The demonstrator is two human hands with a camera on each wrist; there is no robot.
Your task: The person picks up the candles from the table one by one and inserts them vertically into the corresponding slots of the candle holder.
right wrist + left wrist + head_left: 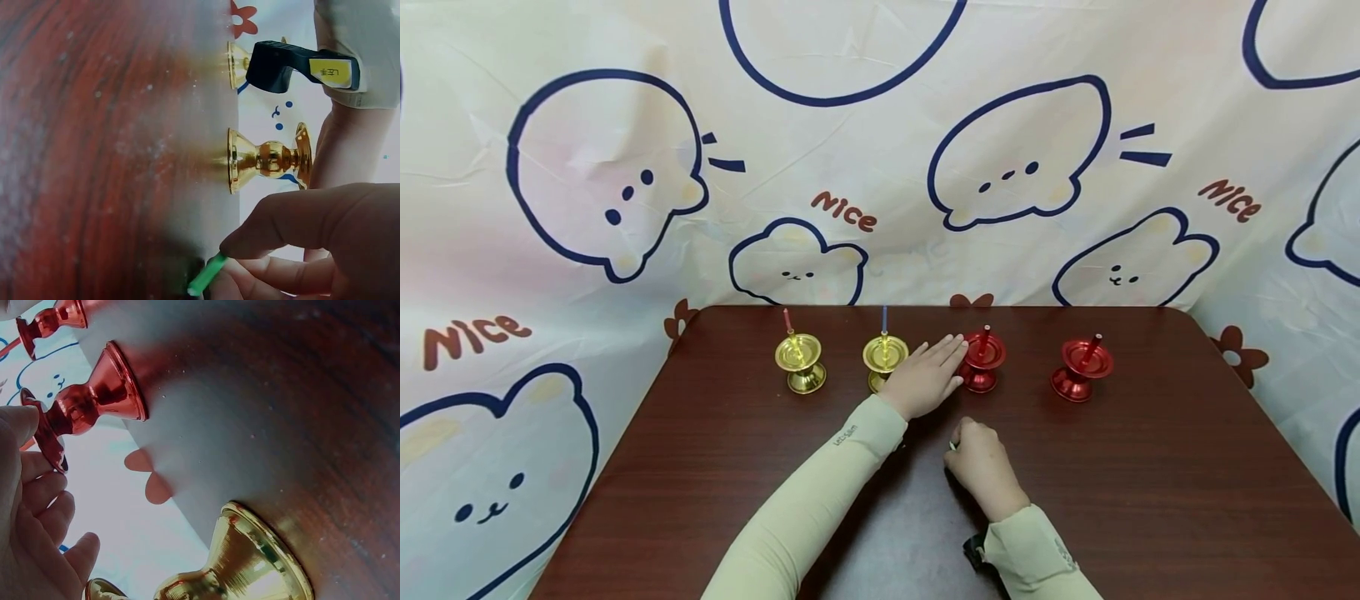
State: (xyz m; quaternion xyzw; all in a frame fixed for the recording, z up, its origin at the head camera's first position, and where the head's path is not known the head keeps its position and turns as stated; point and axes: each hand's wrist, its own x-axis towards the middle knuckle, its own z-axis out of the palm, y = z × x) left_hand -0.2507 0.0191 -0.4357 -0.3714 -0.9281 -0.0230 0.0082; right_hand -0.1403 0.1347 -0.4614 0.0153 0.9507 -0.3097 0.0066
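My left hand (pixel 922 379) reaches across with its fingers fairly straight, touching the dish of the nearer red candle holder (pixel 981 379). In the left wrist view, the thumb (pixel 24 422) overlaps that holder's dish and the other fingers lie beside its rim. Lower down, my right hand (pixel 985 462) pinches a thin green candle (pixel 207 275) between thumb and fingers, just above the tabletop. Left of the left hand stands a gold candle holder (pixel 883 353) bearing a blue candle (pixel 884 320); the hand partly hides its base.
At the left stands another gold candle holder (pixel 806 382) with a red candle (pixel 787 321) in it. A second red candle holder (pixel 1072 385) stands at the right. The dark wooden table (pixel 700 467) meets a printed cloth (pixel 895 167) along its back edge.
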